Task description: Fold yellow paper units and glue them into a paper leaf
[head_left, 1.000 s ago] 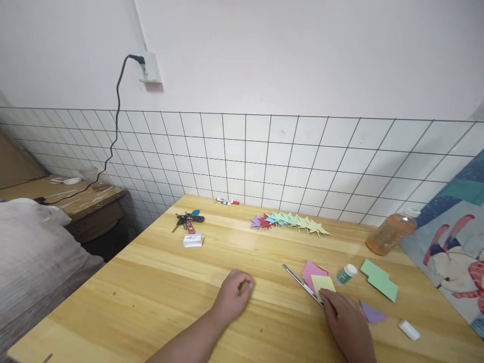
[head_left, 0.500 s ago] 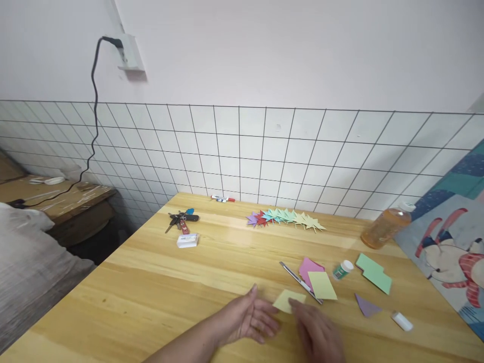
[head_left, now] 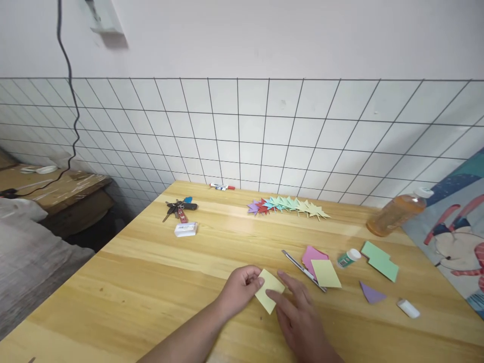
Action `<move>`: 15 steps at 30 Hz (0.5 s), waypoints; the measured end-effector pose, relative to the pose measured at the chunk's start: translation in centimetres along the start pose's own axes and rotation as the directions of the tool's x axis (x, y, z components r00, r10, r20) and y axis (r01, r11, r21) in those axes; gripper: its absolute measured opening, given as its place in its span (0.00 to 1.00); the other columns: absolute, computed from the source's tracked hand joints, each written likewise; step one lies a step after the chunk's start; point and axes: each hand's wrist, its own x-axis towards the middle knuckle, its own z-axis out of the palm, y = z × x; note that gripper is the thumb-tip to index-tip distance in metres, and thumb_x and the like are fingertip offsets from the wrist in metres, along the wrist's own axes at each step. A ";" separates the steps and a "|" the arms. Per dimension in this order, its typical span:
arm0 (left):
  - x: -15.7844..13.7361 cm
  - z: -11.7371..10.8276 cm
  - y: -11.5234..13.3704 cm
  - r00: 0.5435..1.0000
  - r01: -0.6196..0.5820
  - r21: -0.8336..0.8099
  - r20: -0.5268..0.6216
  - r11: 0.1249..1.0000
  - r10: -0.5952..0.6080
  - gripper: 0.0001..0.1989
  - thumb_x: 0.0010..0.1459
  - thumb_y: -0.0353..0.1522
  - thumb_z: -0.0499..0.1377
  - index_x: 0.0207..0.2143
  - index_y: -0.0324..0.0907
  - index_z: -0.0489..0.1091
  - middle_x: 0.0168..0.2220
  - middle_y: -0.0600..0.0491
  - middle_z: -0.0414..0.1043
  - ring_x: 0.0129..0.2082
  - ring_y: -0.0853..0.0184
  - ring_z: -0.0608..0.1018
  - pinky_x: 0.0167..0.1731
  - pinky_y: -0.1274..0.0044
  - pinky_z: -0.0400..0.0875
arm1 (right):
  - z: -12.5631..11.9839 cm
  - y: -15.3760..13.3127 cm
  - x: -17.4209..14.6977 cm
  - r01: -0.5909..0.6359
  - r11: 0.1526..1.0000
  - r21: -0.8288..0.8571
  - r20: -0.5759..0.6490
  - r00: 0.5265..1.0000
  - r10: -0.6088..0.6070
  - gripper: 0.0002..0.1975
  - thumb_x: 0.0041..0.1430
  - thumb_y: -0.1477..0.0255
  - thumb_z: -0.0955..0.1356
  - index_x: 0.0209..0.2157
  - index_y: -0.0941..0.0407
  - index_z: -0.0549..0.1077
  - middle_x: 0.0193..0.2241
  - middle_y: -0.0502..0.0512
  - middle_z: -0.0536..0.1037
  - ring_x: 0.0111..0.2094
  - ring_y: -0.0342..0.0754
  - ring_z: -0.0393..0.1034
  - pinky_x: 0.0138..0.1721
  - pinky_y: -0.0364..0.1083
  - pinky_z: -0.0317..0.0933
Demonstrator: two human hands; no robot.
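Observation:
A small square sheet of yellow paper (head_left: 267, 302) is held up just above the table, tilted, between both hands. My left hand (head_left: 240, 292) is closed on its left edge, with the thumb on top and the fingers curled behind. My right hand (head_left: 300, 317) is at its right side, one digit lying across the sheet's face and another by the upper right corner; its other fingertips are hidden. Beyond the right hand, another yellow sheet (head_left: 327, 275) overlaps pink paper (head_left: 312, 255). A slim utility knife (head_left: 298, 264) lies beside them.
A glue bottle (head_left: 348, 258), green paper (head_left: 382, 263), a purple triangle (head_left: 371, 292) and a white eraser (head_left: 408, 308) lie at right. Behind are a row of folded paper stars (head_left: 287, 204), a marker (head_left: 222, 187), a drink bottle (head_left: 397, 214), keys (head_left: 180, 207) and a small white box (head_left: 185, 229).
The yellow sheet has shifted left and turned. My left hand, open beside it before, now grips its edge. The view has tipped down slightly.

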 end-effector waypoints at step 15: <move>-0.2 -0.5 -0.8 0.982 -0.183 0.346 0.109 0.920 0.155 0.18 0.59 0.39 0.50 0.25 0.36 0.70 0.21 0.56 0.63 0.23 0.72 0.63 0.25 0.81 0.58 | 1.4 -1.2 2.2 -0.624 0.603 0.497 0.262 0.770 0.581 0.09 0.53 0.65 0.65 0.25 0.55 0.70 0.21 0.49 0.72 0.22 0.45 0.63 0.24 0.41 0.56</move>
